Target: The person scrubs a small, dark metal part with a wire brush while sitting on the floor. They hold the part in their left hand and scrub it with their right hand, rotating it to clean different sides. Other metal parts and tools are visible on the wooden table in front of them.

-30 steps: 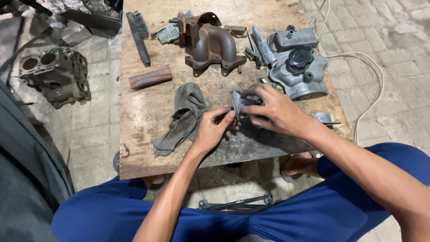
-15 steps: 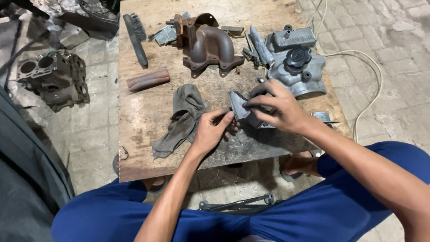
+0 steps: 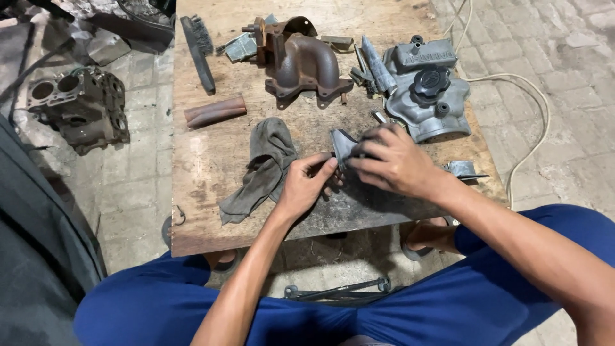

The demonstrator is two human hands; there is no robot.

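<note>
Here the person sits at a low wooden table (image 3: pixel 211 160) with both hands meeting near its front edge. The right hand (image 3: pixel 394 163) is curled over a small grey metal part (image 3: pixel 343 144), its fingers wrapped across the top so that only the left end of the part shows. The left hand (image 3: pixel 307 186) comes in from below, with thumb and fingertips pinched against the lower left edge of the same part; whether it grips something smaller there cannot be told. The part is held just above the tabletop, right of a crumpled grey rag (image 3: pixel 262 166) that lies flat on the wood, close beside the left hand.

Further back on the table stands a rusty brown cast manifold (image 3: pixel 304 64), and to its right lies a grey aluminium cover (image 3: pixel 423 90) with a black round cap (image 3: pixel 430 82) on top. A short rusty pipe piece (image 3: pixel 214 111) lies left of the rag, and a dark wire brush (image 3: pixel 197 45) lies along the back left corner. A small shiny metal clip (image 3: pixel 462 168) rests at the right edge, just past the right wrist.

On the paved floor to the left sits a dark engine block (image 3: pixel 80 109). A pale cable (image 3: pixel 532 109) loops over the floor on the right. Beneath the table, between the person's blue-trousered knees, lies a dark metal tool (image 3: pixel 339 291).
</note>
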